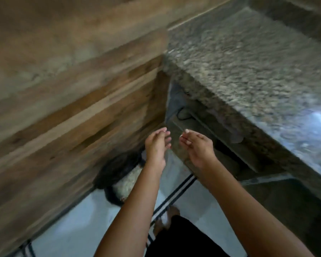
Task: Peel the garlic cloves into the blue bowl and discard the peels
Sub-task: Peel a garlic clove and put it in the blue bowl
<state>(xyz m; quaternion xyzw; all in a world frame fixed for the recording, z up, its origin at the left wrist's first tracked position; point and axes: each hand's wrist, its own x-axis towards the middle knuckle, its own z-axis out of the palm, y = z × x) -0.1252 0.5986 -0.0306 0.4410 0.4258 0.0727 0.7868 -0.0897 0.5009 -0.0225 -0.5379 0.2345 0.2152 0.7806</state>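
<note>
Beside the granite surface [248,62], left hand [156,147] and right hand [198,147] hover with loosely curled grips, contents lost to blur, off to one side of what looks like a dark bin [117,167], so any peels could scatter on the floor [78,216]; garlic and blue bowl are out of view.

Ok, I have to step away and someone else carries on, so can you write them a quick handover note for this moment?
Left hand: out over the floor, fingers loosely curled; blur hides whether it holds peel scraps.
Right hand: the same, close beside the left, not touching it.
Blue bowl, garlic, peels: not in view. A dark container with pale contents sits on the floor beside the wooden cabinet, lower left of the hands; granite counter to the right.
Done: cannot tell.
Left: probably check the bowl, peel remaining cloves, bin peels.
</note>
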